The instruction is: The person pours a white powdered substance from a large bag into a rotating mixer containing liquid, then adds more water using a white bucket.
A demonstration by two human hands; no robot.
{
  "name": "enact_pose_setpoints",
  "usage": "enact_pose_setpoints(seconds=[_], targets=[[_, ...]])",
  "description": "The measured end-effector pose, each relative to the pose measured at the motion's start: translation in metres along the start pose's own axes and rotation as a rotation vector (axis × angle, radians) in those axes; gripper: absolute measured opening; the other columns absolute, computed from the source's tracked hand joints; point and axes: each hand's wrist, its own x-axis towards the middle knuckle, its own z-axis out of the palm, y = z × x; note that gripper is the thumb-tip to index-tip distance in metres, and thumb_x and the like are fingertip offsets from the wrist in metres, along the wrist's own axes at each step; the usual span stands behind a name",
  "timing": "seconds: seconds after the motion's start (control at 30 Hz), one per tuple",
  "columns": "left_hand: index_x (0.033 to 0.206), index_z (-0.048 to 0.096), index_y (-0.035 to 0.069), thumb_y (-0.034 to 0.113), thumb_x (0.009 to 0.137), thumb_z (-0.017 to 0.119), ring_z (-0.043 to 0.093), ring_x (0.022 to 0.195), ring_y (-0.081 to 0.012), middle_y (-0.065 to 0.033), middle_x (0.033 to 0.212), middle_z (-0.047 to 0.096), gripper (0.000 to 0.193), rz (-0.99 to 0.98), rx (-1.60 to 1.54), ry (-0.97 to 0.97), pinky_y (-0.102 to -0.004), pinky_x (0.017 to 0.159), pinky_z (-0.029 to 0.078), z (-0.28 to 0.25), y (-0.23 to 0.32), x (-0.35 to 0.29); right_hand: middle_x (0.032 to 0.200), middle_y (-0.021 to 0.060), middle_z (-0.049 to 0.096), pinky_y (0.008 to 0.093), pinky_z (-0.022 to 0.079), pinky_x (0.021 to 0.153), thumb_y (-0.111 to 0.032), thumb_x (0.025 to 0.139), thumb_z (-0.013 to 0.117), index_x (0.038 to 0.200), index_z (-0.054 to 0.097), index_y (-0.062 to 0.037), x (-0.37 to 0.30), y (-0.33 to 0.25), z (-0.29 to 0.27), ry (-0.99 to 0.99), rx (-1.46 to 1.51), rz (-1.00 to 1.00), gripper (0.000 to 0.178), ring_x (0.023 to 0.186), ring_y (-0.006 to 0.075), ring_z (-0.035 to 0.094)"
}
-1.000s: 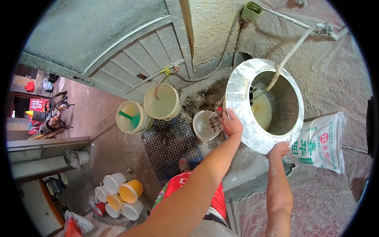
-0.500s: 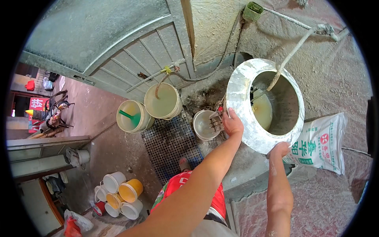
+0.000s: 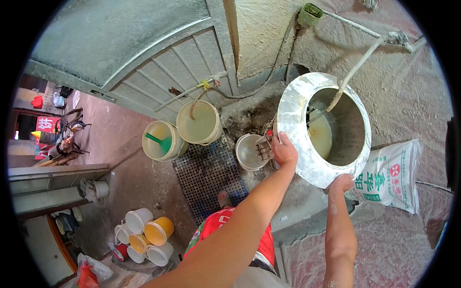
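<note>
In my head view, just left of the white sack (image 3: 391, 180) is the tilted metal drum (image 3: 298, 139), pale liquid (image 3: 321, 135) inside it. My left hand (image 3: 285, 152) grasps its far side from the sack, my right hand (image 3: 340, 183) its lower edge nearest the sack.

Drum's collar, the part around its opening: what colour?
Silvery grey collar with whitish patches; the head view shows it best.

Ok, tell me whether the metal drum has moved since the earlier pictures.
No: judged against the wall pipe, the metal drum shows no clear move either way; the whole view shifts slightly.
</note>
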Motion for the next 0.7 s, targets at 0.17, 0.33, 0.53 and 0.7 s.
enact_pose_setpoints(seconds=[0.17,0.33,0.53,0.7], targets=[[0.112,0.050,-0.002,0.045,0.087,0.035,0.046,0.104,-0.0377,-0.0242,0.112,0.050,0.055,-0.028,0.016,-0.040,-0.0422,0.088,0.036,0.001,-0.002,0.000,0.106,0.0359,0.048,0.0479,0.038,0.085,-0.031,0.088,0.031,0.110,0.042,0.0165,0.008,0.006,0.002,-0.040,0.008,0.018,0.053,0.098,0.0467,0.049],[0.110,0.051,-0.001,0.045,0.087,0.032,0.048,0.100,-0.0392,-0.0248,0.107,0.052,0.055,0.013,0.015,0.025,-0.0433,0.085,0.037,0.005,-0.005,0.001,0.107,0.0356,0.048,0.0473,0.038,0.086,-0.029,0.088,0.031,0.111,0.041,0.0170,0.020,0.016,0.009,-0.039,0.031,-0.027,0.052,0.098,0.0457,0.050],[0.111,0.050,-0.001,0.045,0.088,0.032,0.048,0.101,-0.0394,-0.0254,0.108,0.052,0.055,0.010,0.010,0.022,-0.0433,0.086,0.036,0.002,-0.003,0.000,0.107,0.0357,0.048,0.0468,0.038,0.085,-0.027,0.087,0.031,0.110,0.042,0.0166,0.012,0.009,0.006,-0.010,0.000,-0.036,0.050,0.098,0.0456,0.050],[0.114,0.049,-0.001,0.044,0.087,0.037,0.046,0.104,-0.0371,-0.0230,0.112,0.050,0.053,-0.023,0.018,-0.016,-0.0415,0.088,0.037,-0.005,0.000,0.000,0.102,0.0338,0.051,0.0484,0.040,0.080,-0.028,0.088,0.032,0.101,0.047,0.0143,0.010,0.012,0.008,-0.013,0.028,-0.026,0.047,0.091,0.0458,0.053]])
